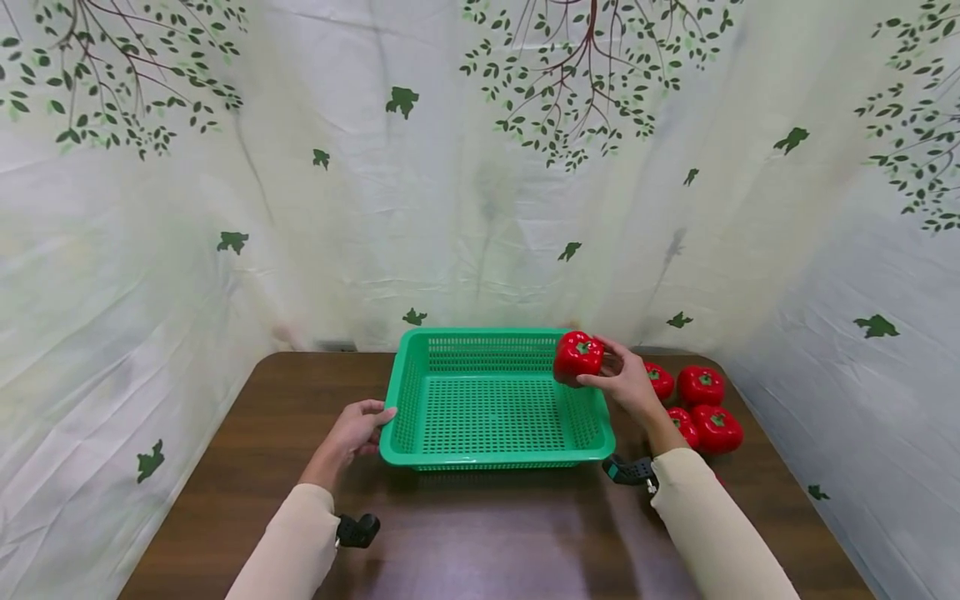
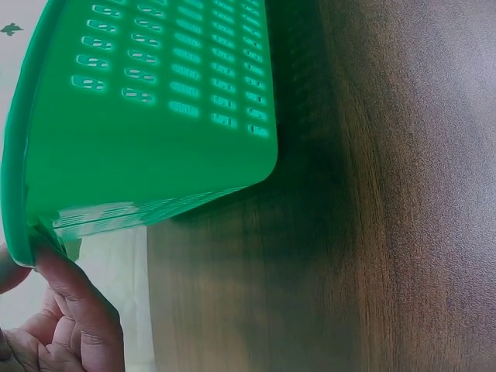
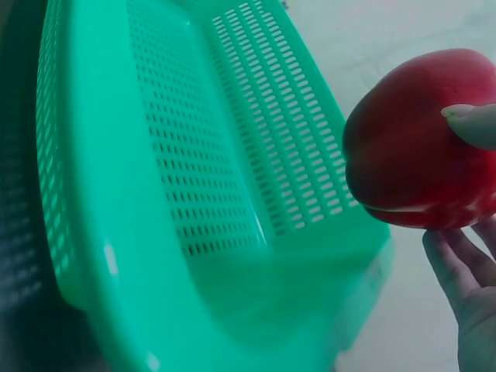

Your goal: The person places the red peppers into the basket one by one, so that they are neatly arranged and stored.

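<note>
A green plastic basket (image 1: 495, 458) with slotted walls stands on the brown table, nothing lying inside it. My left hand (image 1: 358, 429) pinches its left rim between thumb and fingers; the left wrist view shows that hand (image 2: 74, 318) at the rim's corner, beside the basket wall (image 2: 139, 155). Over the basket's right back corner, my right hand (image 1: 622, 377) holds a red bell pepper (image 1: 577, 357) with a green stem. Up close in the right wrist view, the thumb lies on one side of the pepper (image 3: 418, 139) and the fingers on the other.
Several more red bell peppers (image 1: 717, 428) sit grouped on the table right of the basket, some partly hidden by my right arm. The brown table (image 1: 480, 533) ends at a pale curtain (image 1: 480, 208) printed with leaves and branches. Dark wrist cameras (image 1: 357, 530) hang below both wrists.
</note>
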Motion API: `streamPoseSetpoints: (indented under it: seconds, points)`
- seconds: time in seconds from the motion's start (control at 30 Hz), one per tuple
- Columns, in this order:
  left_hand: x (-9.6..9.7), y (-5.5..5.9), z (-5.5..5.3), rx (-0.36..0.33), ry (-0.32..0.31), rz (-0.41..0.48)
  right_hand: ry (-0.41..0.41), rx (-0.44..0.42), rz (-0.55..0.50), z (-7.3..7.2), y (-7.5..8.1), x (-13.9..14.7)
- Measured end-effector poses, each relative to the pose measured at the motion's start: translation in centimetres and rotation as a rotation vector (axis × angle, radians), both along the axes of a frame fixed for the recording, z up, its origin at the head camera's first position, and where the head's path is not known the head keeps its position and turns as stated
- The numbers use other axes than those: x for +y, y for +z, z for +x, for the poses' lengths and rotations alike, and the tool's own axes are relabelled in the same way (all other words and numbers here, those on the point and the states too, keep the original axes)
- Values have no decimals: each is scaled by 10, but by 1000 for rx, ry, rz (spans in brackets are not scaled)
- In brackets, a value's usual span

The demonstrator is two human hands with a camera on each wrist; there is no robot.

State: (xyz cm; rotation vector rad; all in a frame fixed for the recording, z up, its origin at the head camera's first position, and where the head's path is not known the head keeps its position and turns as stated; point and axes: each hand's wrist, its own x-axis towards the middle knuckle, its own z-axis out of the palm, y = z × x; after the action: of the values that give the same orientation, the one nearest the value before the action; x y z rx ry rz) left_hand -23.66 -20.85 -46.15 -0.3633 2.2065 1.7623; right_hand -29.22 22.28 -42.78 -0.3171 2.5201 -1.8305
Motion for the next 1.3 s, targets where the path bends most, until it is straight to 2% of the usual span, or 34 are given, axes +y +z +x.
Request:
streamPoseSetpoints:
  seconds: [0.1, 0.2, 0.4, 0.63, 0.93, 1.17, 1.3]
  points:
    - [0, -1, -1, 2, -12, 2, 20, 3, -5, -7, -1, -8]
    - [1, -1, -2, -4, 4, -3, 41, 3, -5, -13, -2, -17]
    - [0, 0, -1, -1, 12, -15, 40, -27, 35, -23, -1, -34]
    - [1, 2, -4, 6, 9, -8, 78, -48, 18, -30, 7, -50]
    - [-1, 0, -1, 9, 29, 5, 97, -21, 46, -49, -4, -75]
    - [0, -2, -3, -1, 33, 11, 107, -55, 22, -55, -9, -91]
    - [0, -2, -3, 2, 35, 3, 103, -67, 20, -59, -17, -100]
